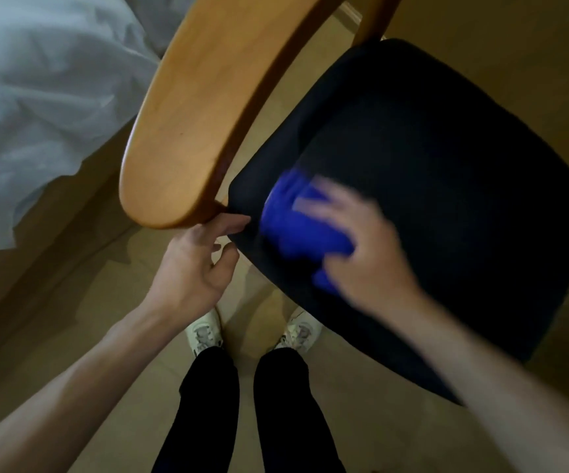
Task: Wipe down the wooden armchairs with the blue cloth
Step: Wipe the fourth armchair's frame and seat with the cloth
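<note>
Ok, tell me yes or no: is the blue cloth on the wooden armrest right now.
No, the blue cloth lies under the right hand on the dark seat cushion, beside the wooden armrest, not on it.

A crumpled blue cloth [302, 230] lies on the wooden armchair's [208, 107] dark seat cushion.

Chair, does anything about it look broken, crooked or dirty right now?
Nothing stands out. The wooden backrest and dark seat look intact. The right hand presses the blue cloth on the seat; blur hides fine detail.
</note>
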A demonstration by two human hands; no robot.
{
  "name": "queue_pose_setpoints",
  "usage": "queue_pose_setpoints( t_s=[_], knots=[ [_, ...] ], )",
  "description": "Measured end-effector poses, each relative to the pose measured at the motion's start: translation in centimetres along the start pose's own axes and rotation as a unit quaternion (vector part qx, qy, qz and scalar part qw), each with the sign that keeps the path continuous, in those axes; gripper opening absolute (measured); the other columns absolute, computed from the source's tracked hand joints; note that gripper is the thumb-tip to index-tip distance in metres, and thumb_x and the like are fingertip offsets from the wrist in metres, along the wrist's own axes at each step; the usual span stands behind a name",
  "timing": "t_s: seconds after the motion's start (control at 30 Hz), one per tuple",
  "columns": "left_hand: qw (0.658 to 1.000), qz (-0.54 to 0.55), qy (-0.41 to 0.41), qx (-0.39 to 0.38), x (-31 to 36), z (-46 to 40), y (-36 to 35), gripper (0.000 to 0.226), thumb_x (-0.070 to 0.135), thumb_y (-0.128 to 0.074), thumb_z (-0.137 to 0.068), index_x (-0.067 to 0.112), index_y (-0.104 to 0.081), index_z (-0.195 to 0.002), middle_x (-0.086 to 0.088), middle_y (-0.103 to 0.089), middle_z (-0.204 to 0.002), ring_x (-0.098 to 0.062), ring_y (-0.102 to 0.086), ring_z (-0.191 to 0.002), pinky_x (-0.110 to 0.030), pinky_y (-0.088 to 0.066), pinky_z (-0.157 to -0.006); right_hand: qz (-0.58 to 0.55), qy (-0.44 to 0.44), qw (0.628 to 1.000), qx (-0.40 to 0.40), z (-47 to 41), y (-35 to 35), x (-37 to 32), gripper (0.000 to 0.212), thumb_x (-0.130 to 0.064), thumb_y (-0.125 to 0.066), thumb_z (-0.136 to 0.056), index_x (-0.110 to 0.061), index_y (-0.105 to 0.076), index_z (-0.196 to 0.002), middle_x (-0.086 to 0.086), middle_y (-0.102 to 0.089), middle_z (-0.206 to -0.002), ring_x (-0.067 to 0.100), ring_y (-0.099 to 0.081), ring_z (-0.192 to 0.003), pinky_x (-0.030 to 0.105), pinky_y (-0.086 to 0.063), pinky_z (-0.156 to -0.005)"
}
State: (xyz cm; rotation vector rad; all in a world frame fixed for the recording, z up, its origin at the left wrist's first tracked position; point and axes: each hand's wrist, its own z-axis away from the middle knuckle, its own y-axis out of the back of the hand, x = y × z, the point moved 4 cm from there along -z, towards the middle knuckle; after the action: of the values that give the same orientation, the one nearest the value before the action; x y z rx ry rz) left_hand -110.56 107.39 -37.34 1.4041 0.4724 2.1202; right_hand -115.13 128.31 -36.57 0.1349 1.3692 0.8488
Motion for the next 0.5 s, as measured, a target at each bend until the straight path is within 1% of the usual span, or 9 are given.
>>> queue_pose_setpoints(
  t_s=[0.03,0.07,0.1,0.17,0.23,0.3,0.4,0.43,0.5],
  knots=[
    [1.0,-0.002,0.007,0.006,-0.2,0.2,0.0,0.045,0.004,-0.051,-0.089,0.021,-0.057,-0.13,0.009,-0.062,-0.124,0.001,-0.053,-0.115,-0.019,-0.046,-0.095,0.03,0.001,0.998,0.053,-2.9,2.1,0.3,0.069,-0.004,-0.053,-0.07,-0.029,-0.058,-0.134,-0.013,-0.039,-0.149,0.001,-0.04,-0.123,0.0,-0.027,-0.099],
    [1.0,-0.005,0.016,0.011,-0.5,0.4,-0.1,0.045,0.006,-0.052,-0.089,0.022,-0.057,-0.131,0.01,-0.062,-0.124,0.002,-0.053,-0.115,-0.016,-0.044,-0.094,0.072,-0.006,0.993,0.094,-6.2,4.1,0.9,0.066,-0.005,-0.052,-0.073,-0.026,-0.056,-0.136,-0.007,-0.038,-0.152,0.005,-0.041,-0.125,0.0,-0.024,-0.101],
    [1.0,-0.008,0.024,0.014,-0.7,0.7,-0.1,0.045,0.007,-0.052,-0.09,0.023,-0.056,-0.131,0.011,-0.062,-0.124,0.003,-0.053,-0.115,-0.015,-0.043,-0.093,0.114,-0.02,0.986,0.119,-9.3,5.6,1.3,0.063,-0.007,-0.053,-0.076,-0.024,-0.055,-0.137,-0.003,-0.037,-0.154,0.011,-0.042,-0.126,0.006,-0.026,-0.104],
    [0.999,-0.012,0.036,0.017,-1.0,1.3,-0.3,0.046,0.008,-0.054,-0.089,0.025,-0.055,-0.133,0.012,-0.062,-0.124,0.002,-0.053,-0.115,-0.018,-0.045,-0.095,0.194,-0.063,0.972,0.116,-12.9,5.5,1.7,0.06,-0.008,-0.057,-0.081,-0.026,-0.053,-0.138,-0.003,-0.032,-0.158,0.024,-0.045,-0.127,0.025,-0.034,-0.109],
    [0.999,-0.013,0.048,0.018,-1.4,1.7,-0.3,0.05,0.008,-0.055,-0.089,0.027,-0.052,-0.136,0.014,-0.061,-0.126,0.003,-0.052,-0.117,-0.02,-0.045,-0.096,0.258,-0.087,0.955,0.116,-11.5,2.8,1.5,0.066,-0.011,-0.064,-0.08,-0.029,-0.047,-0.141,-0.003,-0.027,-0.159,0.03,-0.044,-0.122,0.037,-0.039,-0.105],
    [0.998,-0.018,0.053,0.024,-1.5,1.7,0.2,0.055,0.009,-0.055,-0.089,0.03,-0.048,-0.139,0.015,-0.058,-0.13,0.003,-0.05,-0.118,-0.02,-0.042,-0.096,0.254,-0.02,0.964,0.078,-6.1,-1.2,0.8,0.074,-0.012,-0.072,-0.075,-0.031,-0.045,-0.142,-0.004,-0.028,-0.157,0.026,-0.044,-0.113,0.039,-0.045,-0.095],
    [0.997,-0.042,0.061,0.024,-1.3,1.3,0.3,0.055,0.014,-0.054,-0.09,0.032,-0.046,-0.141,0.009,-0.057,-0.135,-0.003,-0.054,-0.109,-0.023,-0.042,-0.094,0.176,0.046,0.981,-0.061,3.5,-4.8,0.8,0.073,-0.012,-0.075,-0.073,-0.036,-0.05,-0.138,-0.011,-0.03,-0.155,0.017,-0.041,-0.104,0.039,-0.048,-0.085],
    [0.997,-0.045,0.064,0.026,-1.2,1.3,0.3,0.054,0.015,-0.053,-0.09,0.031,-0.047,-0.141,0.003,-0.061,-0.129,-0.009,-0.058,-0.104,-0.024,-0.044,-0.091,0.157,0.052,0.982,-0.092,4.8,-4.9,1.2,0.071,-0.012,-0.074,-0.075,-0.038,-0.051,-0.137,-0.015,-0.03,-0.155,0.014,-0.04,-0.105,0.038,-0.048,-0.087],
    [0.996,-0.042,0.07,0.027,-1.2,1.2,-0.1,0.053,0.015,-0.053,-0.09,0.029,-0.047,-0.14,-0.005,-0.068,-0.115,-0.018,-0.063,-0.096,-0.025,-0.046,-0.087,0.096,0.011,0.989,-0.116,4.7,-3.7,1.7,0.067,-0.007,-0.069,-0.077,-0.042,-0.056,-0.132,-0.024,-0.034,-0.15,0.009,-0.042,-0.111,0.037,-0.046,-0.098]
  ],
)
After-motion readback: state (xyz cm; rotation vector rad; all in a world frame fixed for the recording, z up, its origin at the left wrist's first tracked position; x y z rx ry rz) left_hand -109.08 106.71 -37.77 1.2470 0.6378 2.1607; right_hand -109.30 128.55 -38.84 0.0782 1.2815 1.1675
